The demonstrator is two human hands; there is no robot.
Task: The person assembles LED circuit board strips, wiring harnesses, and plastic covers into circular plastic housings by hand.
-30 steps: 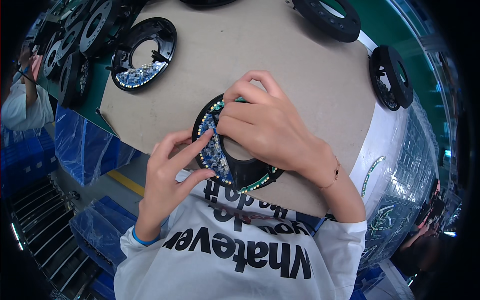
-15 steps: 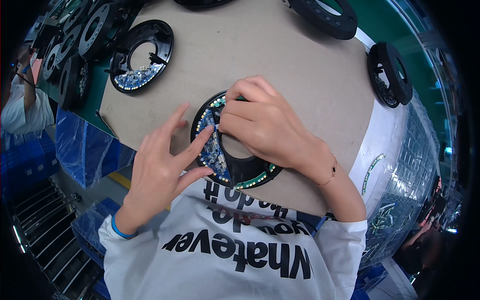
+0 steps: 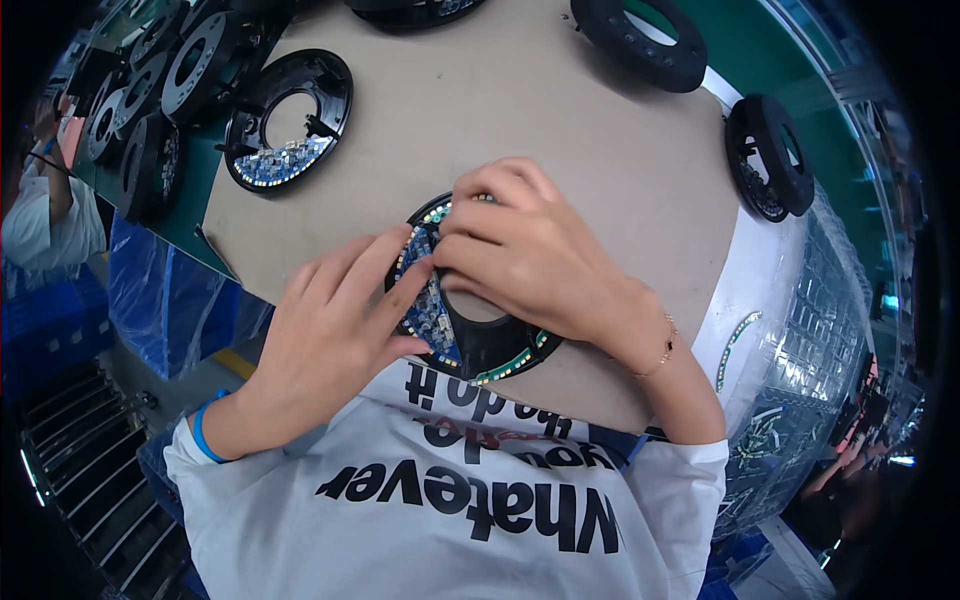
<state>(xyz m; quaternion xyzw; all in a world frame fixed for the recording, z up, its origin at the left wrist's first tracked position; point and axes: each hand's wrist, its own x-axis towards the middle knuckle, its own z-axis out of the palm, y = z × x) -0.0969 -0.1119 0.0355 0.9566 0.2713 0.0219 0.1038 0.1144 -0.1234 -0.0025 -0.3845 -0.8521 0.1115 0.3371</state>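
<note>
Nearby, a spread left hand [image 3: 335,335] touches blue circuitry [image 3: 431,318] in a black ring [image 3: 488,347]; the right hand [image 3: 535,250] curls there, grip hidden.

Here we go: the black ring-shaped plastic housing [image 3: 492,345] in front of you looks smooth with a faint sheen, and its blue crescent-shaped circuit board [image 3: 432,318] is all rough, bristling with metallic-looking specks! Beneath it, your flat beige cardboard-like sheet [image 3: 570,110] stays thoroughly matt. Up to your left, another black plastic ring [image 3: 328,80] gleams, properly glossy, while the stacked dark-grey rings [image 3: 215,48] show dull faces. Your white cloth shirt [image 3: 290,545] looks soft, your thin metallic bracelet [image 3: 671,345] glints, and the clear plastic wrapping [image 3: 818,275] flashes bright, glassy highlights.
</note>
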